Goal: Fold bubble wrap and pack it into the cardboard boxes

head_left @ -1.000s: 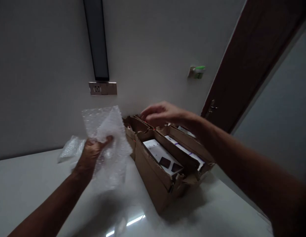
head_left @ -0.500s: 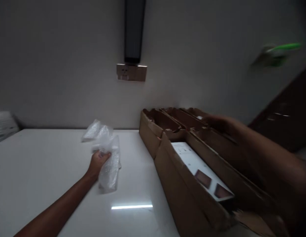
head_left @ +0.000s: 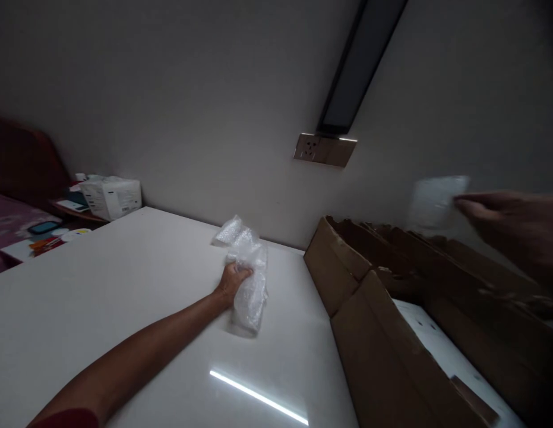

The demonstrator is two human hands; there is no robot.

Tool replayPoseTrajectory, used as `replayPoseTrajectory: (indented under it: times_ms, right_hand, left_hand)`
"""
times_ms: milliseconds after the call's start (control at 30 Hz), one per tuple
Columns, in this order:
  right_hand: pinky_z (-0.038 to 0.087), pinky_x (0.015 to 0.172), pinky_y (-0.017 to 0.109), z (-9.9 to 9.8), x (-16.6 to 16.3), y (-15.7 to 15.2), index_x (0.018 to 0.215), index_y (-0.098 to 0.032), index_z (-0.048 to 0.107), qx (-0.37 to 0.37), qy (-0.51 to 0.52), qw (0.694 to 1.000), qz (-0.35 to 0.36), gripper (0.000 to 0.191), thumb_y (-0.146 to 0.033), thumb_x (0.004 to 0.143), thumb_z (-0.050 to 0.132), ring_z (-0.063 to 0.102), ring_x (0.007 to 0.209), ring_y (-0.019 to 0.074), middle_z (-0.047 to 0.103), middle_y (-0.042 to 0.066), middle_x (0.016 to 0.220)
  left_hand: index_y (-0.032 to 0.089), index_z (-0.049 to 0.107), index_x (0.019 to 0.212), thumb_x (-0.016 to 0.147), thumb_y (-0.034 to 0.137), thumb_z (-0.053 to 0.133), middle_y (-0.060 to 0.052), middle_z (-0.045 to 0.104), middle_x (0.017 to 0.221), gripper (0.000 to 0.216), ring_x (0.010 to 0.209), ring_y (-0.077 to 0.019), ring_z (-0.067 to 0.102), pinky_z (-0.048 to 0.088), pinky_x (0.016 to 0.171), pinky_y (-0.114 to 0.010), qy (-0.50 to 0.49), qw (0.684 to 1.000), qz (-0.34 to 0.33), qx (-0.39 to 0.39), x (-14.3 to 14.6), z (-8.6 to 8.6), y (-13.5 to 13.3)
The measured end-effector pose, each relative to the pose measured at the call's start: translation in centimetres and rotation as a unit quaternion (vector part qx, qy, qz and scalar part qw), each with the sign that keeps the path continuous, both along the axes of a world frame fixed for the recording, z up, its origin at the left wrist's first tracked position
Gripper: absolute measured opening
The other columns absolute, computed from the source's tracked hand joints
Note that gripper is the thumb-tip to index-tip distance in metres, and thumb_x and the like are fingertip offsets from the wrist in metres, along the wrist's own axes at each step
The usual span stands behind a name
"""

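My left hand [head_left: 230,283] is closed round a crumpled sheet of clear bubble wrap [head_left: 250,279] and presses it onto the white table [head_left: 102,297]. More bubble wrap [head_left: 229,230] lies just behind it by the wall. My right hand [head_left: 517,229] is raised over the open cardboard boxes [head_left: 374,333] at the right, pinching a small pale flat packet [head_left: 434,202] that is blurred by motion. A white flat item [head_left: 441,345] with dark squares lies inside the near box.
A wall socket plate [head_left: 324,149] sits under a dark vertical panel [head_left: 360,59]. At far left a white carton [head_left: 111,197] stands on a low shelf, with small coloured objects [head_left: 44,235] beside a dark red headboard [head_left: 22,163].
My view swung left. My left hand lowered the bubble wrap to the table. My right hand came up out of the boxes with a pale packet in its fingers.
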State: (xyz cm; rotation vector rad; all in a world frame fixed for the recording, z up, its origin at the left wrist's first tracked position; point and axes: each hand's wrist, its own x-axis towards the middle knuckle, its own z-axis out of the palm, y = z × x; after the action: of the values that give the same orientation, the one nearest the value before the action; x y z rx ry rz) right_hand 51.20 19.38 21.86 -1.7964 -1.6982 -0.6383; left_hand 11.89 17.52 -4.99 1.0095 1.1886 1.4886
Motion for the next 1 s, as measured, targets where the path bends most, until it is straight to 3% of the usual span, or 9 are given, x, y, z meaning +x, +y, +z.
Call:
replayPoseTrajectory:
  times_ms: [67, 167, 333, 433, 567, 700, 800, 900, 1000]
  right_hand:
    - [0.047, 0.066, 0.035, 1.0, -5.9, -0.5, 0.113, -0.022, 0.078, -0.034, 0.070, 0.995, 0.056, 0.033, -0.035, 0.086, 0.063, 0.070, 0.086, 0.0247, 0.077, 0.016, 0.107]
    - [0.052, 0.079, 0.034, 0.6, -15.0, -0.6, 0.118, -0.011, 0.073, -0.127, 0.056, 0.968, 0.207, 0.037, -0.026, 0.091, 0.054, 0.071, 0.095, 0.0254, 0.075, 0.017, 0.111]
    - [0.055, 0.082, 0.028, -1.6, -24.8, 1.0, 0.127, -0.019, 0.069, -0.261, -0.043, 0.923, 0.278, 0.042, -0.024, 0.086, 0.063, 0.072, 0.097, 0.0220, 0.077, 0.010, 0.107]
    - [0.055, 0.083, 0.033, -2.8, -27.3, 1.6, 0.118, -0.020, 0.073, -0.295, -0.114, 0.907, 0.279, 0.035, -0.023, 0.085, 0.065, 0.072, 0.096, 0.0262, 0.077, 0.011, 0.101]
    - [0.049, 0.096, 0.042, -6.0, -29.9, 1.0, 0.117, -0.020, 0.073, -0.289, -0.194, 0.894, 0.281, 0.034, -0.019, 0.085, 0.066, 0.066, 0.112, 0.0318, 0.068, 0.014, 0.126]
    - [0.043, 0.104, 0.045, -11.6, -34.1, 0.1, 0.129, -0.025, 0.066, -0.275, -0.263, 0.867, 0.323, 0.042, -0.027, 0.087, 0.068, 0.056, 0.126, 0.0317, 0.055, 0.014, 0.144]
    - [0.037, 0.109, 0.046, -16.2, -37.7, 1.0, 0.138, -0.029, 0.057, -0.264, -0.293, 0.844, 0.363, 0.052, -0.036, 0.088, 0.069, 0.043, 0.139, 0.0304, 0.045, 0.011, 0.153]
    - [0.036, 0.110, 0.048, -20.1, -40.1, 3.3, 0.138, -0.026, 0.056, -0.260, -0.291, 0.849, 0.355, 0.046, -0.042, 0.095, 0.059, 0.038, 0.142, 0.0300, 0.044, 0.013, 0.154]
    - [0.044, 0.104, 0.051, -22.7, -40.1, 5.8, 0.128, -0.020, 0.060, -0.270, -0.274, 0.872, 0.302, 0.038, -0.041, 0.097, 0.057, 0.053, 0.127, 0.0278, 0.055, 0.011, 0.140]
  left_hand:
    - [0.013, 0.064, 0.080, 0.061, 0.039, 0.076, -0.003, 0.065, 0.067, 0.034, 0.061, -0.0177, 0.061, 0.049, 0.057, -0.029, -0.002, 1.000, 0.019, 0.007, -1.0, 1.4, 1.5]
    - [0.014, 0.064, 0.095, 0.064, 0.042, 0.075, -0.008, 0.071, 0.088, 0.043, 0.082, -0.0218, 0.066, 0.051, 0.070, -0.030, 0.015, 0.998, 0.046, 0.028, -3.1, 4.4, 4.8]
    - [0.012, 0.061, 0.117, 0.060, 0.044, 0.085, -0.022, 0.067, 0.122, 0.070, 0.112, -0.0318, 0.063, 0.048, 0.089, -0.036, 0.087, 0.996, 0.011, 0.030, -7.6, 7.7, 7.0]
    - [0.012, 0.062, 0.124, 0.064, 0.045, 0.083, -0.023, 0.066, 0.126, 0.072, 0.112, -0.0331, 0.065, 0.050, 0.090, -0.038, 0.143, 0.989, -0.033, 0.027, -10.4, 6.5, 5.1]
    - [0.016, 0.060, 0.128, 0.073, 0.040, 0.075, -0.018, 0.062, 0.135, 0.063, 0.120, -0.0314, 0.061, 0.048, 0.099, -0.039, 0.225, 0.974, -0.021, 0.029, -13.8, 3.1, 2.0]
    - [0.012, 0.062, 0.123, 0.075, 0.027, 0.069, -0.018, 0.061, 0.133, 0.051, 0.126, -0.0341, 0.056, 0.041, 0.109, -0.049, 0.307, 0.950, 0.045, 0.022, -16.4, -0.4, -0.1]
    - [0.012, 0.064, 0.118, 0.077, 0.018, 0.063, -0.017, 0.062, 0.129, 0.041, 0.127, -0.0307, 0.055, 0.038, 0.113, -0.046, 0.356, 0.930, 0.081, 0.042, -17.4, -2.5, -0.9]
    - [0.013, 0.065, 0.114, 0.078, 0.013, 0.060, -0.015, 0.064, 0.125, 0.037, 0.124, -0.0276, 0.057, 0.041, 0.112, -0.043, 0.392, 0.913, 0.095, 0.065, -17.8, -3.6, -0.9]
    - [0.014, 0.066, 0.112, 0.078, 0.012, 0.059, -0.013, 0.066, 0.121, 0.035, 0.119, -0.0267, 0.060, 0.043, 0.110, -0.042, 0.410, 0.903, 0.100, 0.079, -18.1, -4.2, -0.2]
